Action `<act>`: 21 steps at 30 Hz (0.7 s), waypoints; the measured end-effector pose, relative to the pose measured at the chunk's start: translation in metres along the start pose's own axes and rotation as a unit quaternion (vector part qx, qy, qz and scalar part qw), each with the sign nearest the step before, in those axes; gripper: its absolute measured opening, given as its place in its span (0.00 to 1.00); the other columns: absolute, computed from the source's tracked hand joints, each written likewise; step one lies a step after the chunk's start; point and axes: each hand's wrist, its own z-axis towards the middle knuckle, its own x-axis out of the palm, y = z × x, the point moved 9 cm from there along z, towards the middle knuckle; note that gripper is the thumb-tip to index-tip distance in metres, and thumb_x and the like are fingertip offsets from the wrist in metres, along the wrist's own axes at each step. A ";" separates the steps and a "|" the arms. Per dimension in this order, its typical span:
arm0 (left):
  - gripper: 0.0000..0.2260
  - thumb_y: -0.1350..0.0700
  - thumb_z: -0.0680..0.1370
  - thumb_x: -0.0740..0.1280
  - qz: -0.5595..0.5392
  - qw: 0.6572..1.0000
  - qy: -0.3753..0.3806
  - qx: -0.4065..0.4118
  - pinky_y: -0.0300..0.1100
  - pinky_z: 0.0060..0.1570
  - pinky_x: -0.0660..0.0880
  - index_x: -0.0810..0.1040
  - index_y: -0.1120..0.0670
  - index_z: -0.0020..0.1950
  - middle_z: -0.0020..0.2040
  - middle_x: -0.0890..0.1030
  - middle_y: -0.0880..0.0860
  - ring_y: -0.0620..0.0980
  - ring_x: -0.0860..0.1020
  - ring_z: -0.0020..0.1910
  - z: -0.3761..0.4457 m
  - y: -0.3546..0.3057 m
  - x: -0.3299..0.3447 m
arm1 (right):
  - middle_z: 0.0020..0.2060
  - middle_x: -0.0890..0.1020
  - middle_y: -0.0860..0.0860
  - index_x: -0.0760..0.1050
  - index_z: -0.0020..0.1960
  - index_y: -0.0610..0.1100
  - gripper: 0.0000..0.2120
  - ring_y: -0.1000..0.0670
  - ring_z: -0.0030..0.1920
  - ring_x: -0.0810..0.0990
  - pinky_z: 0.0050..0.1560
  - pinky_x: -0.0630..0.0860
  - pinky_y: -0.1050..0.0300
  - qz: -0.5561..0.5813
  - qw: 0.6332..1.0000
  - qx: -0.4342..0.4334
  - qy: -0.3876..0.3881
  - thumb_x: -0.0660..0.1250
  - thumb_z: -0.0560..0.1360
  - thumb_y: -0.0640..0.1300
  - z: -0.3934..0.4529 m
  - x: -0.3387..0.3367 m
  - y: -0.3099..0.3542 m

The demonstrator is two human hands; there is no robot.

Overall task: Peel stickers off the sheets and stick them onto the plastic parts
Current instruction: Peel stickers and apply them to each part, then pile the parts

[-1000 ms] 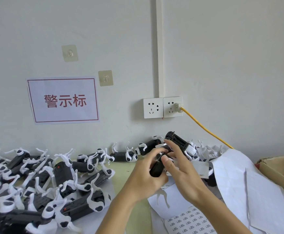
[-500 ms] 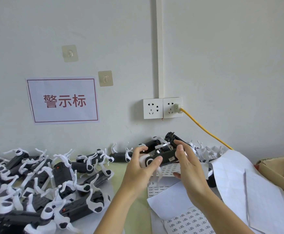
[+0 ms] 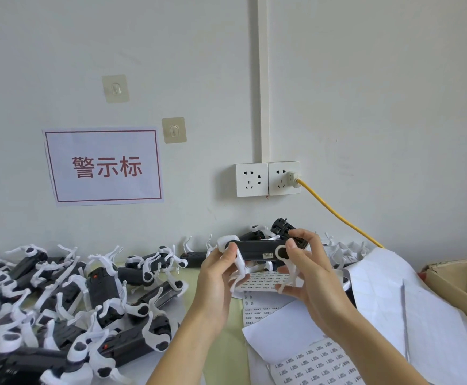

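Note:
I hold one black plastic part point(image 3: 256, 251) with white legs level above the table, its long side facing me. A small sticker point(image 3: 267, 255) sits on that side near the right end. My left hand point(image 3: 218, 276) grips the part's left end. My right hand point(image 3: 308, 270) grips the right end, fingers curled over the top. Below the part lies a sticker sheet point(image 3: 260, 283) with printed labels. Another sticker sheet point(image 3: 318, 362) lies nearer me.
Several black-and-white parts point(image 3: 99, 298) crowd the table on the left and along the wall. Blank backing sheets point(image 3: 388, 298) spread to the right beside a cardboard box point(image 3: 460, 284). A yellow cable point(image 3: 338, 215) runs from the wall socket point(image 3: 283, 177).
The part has been turned from pointing up and away to lying level, side toward me. Both hands shifted to its two ends and rose slightly.

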 end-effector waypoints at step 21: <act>0.30 0.32 0.80 0.52 0.251 0.963 -0.040 -0.095 0.46 0.43 0.76 0.80 0.57 0.48 0.39 0.86 0.57 0.47 0.84 0.34 0.000 0.030 -0.020 | 0.41 0.83 0.53 0.79 0.48 0.58 0.07 0.58 0.33 0.79 0.34 0.74 0.59 -0.281 0.959 0.026 0.020 0.63 0.80 0.57 -0.004 -0.027 0.012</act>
